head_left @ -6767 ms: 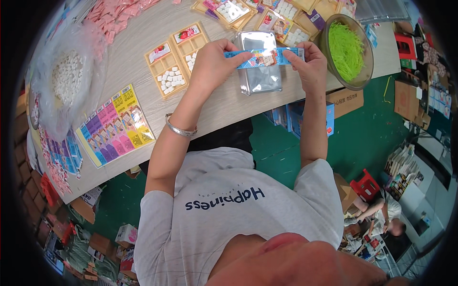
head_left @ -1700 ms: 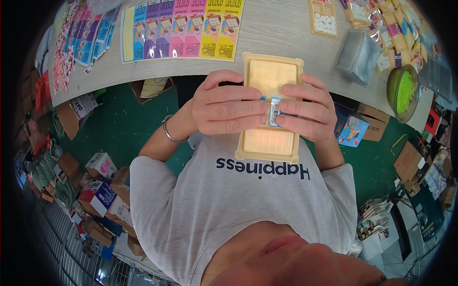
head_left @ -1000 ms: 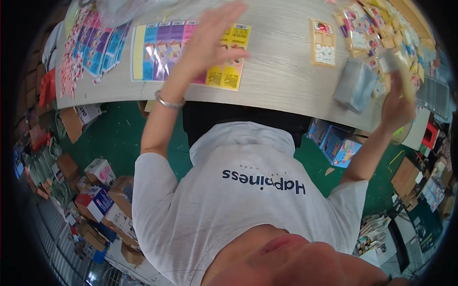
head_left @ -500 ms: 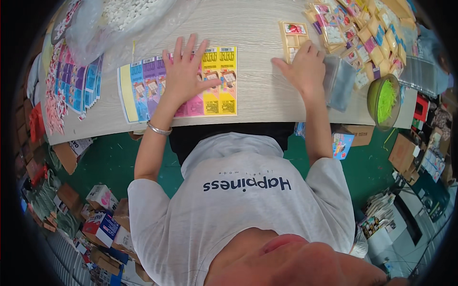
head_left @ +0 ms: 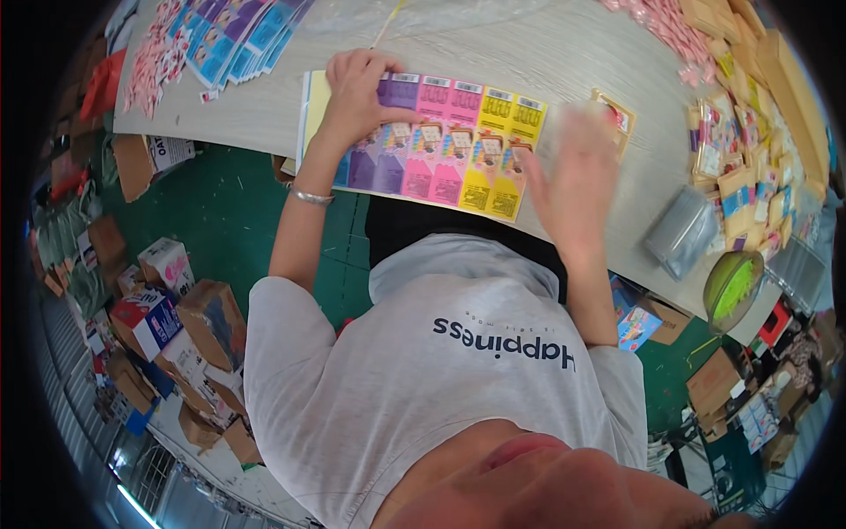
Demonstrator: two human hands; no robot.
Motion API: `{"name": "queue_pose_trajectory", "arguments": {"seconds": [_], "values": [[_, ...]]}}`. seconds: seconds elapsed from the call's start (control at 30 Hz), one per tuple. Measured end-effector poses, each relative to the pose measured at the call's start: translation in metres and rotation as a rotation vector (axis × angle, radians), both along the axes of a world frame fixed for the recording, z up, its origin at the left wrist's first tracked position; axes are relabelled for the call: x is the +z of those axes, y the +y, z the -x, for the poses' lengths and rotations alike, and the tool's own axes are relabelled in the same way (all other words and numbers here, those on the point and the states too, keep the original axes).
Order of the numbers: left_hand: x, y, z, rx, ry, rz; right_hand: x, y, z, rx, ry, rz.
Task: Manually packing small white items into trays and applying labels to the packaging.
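A sheet of stickers in bands of blue, purple, pink and yellow (head_left: 454,141) lies on the table in front of me. My left hand (head_left: 357,101) rests on the left part of this sheet, fingers bent near its top edge and thumb stretched out across it. Just past the sheet's right end, my right hand (head_left: 577,176) is smeared by motion. Its thumb stands apart at the sheet's edge, but its fingers cannot be made out. Partly behind that hand sits a small tan tray (head_left: 626,123) with a red picture on it.
Clear plastic boxes (head_left: 683,231) stand at the right, beside a bowl of green shreds (head_left: 733,291). Many small packed trays (head_left: 749,194) are heaped behind them. Pink packets (head_left: 665,35) lie at the far right, printed cards (head_left: 242,35) at the far left. Cartons (head_left: 211,326) crowd the floor.
The view has turned, shifting the table scene. My left hand's spread fingers have bent toward the sheet's top edge. My right hand has left the small tray and moved toward the sheet.
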State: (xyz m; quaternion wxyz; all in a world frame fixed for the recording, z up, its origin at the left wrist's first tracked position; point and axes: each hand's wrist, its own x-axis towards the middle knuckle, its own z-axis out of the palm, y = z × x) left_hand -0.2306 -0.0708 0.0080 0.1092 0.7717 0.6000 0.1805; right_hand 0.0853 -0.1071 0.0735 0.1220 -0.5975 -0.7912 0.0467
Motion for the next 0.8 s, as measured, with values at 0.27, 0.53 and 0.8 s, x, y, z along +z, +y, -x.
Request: {"name": "queue_pose_trajectory", "arguments": {"seconds": [0.27,0.53,0.8], "values": [[-0.008,-0.002,0.061,0.142,0.031,-0.139,-0.071,0.038,0.134,0.392,0.200,-0.123],[-0.021,-0.001,0.092,0.079,-0.128,-0.098,-0.075,0.068,0.190,0.429,0.201,-0.051],[-0.022,-0.009,0.110,0.141,-0.172,-0.069,-0.080,0.074,0.218,0.538,0.400,-0.163]]}}
